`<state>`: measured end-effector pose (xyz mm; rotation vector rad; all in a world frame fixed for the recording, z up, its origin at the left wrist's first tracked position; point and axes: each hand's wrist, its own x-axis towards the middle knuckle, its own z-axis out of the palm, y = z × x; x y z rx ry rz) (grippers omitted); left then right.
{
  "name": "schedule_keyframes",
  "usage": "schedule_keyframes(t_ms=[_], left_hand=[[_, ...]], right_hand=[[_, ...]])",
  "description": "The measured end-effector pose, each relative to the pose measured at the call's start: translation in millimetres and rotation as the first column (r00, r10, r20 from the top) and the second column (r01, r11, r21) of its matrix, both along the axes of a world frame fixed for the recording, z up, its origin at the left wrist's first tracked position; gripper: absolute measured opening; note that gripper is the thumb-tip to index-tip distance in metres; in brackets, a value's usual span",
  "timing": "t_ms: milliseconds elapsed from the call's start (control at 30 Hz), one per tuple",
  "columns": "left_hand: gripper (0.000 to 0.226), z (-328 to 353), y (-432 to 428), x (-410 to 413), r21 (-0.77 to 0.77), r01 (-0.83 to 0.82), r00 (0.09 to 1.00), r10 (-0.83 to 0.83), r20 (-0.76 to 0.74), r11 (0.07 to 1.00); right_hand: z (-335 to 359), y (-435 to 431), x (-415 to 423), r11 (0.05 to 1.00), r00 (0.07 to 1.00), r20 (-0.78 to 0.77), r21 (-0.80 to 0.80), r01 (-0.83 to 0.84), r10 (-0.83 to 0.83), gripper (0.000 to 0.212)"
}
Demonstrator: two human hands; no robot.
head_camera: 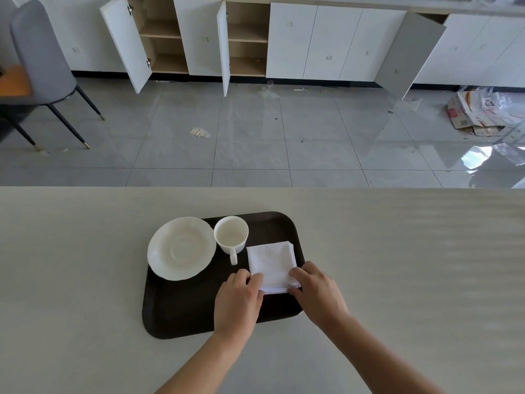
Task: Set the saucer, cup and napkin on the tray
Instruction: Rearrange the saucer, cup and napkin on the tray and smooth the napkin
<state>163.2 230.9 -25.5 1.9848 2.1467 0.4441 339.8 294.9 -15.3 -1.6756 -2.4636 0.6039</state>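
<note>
A dark brown tray (181, 314) lies on the pale table. On its far left part rests a white saucer (181, 248), whose edge hangs slightly past the tray's left rim. Right of it stands an empty white cup (230, 234), upright, handle pointing toward me. A folded white napkin (271, 264) lies on the tray's right side. My left hand (238, 300) pinches the napkin's near left corner. My right hand (315, 288) holds its near right corner, thumb under the edge.
The pale table (397, 265) extends widely on both sides of the tray. Its far edge runs across the view, with grey tiled floor beyond. White cabinets (312, 41) with some open doors line the back wall; a grey chair (37, 58) stands far left.
</note>
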Motion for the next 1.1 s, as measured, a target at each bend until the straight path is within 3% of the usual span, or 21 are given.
schedule_keyframes(t_ms=[200,500,1100], left_hand=[[0.022,-5,7,0,0.089,-0.020,0.999,0.023,-0.034,0.996],[0.030,-7,17,0,0.169,0.145,0.988,-0.133,-0.081,0.975],[0.035,5,39,8,0.040,0.119,0.985,-0.113,-0.132,0.992]], right_hand=[[2,12,-3,0.999,1.000,-0.001,0.026,0.032,-0.032,0.018],[-2,20,-6,0.998,1.000,0.008,0.048,0.028,-0.029,0.017],[-7,43,-12,0.994,0.999,0.040,0.112,0.019,-0.023,0.014]])
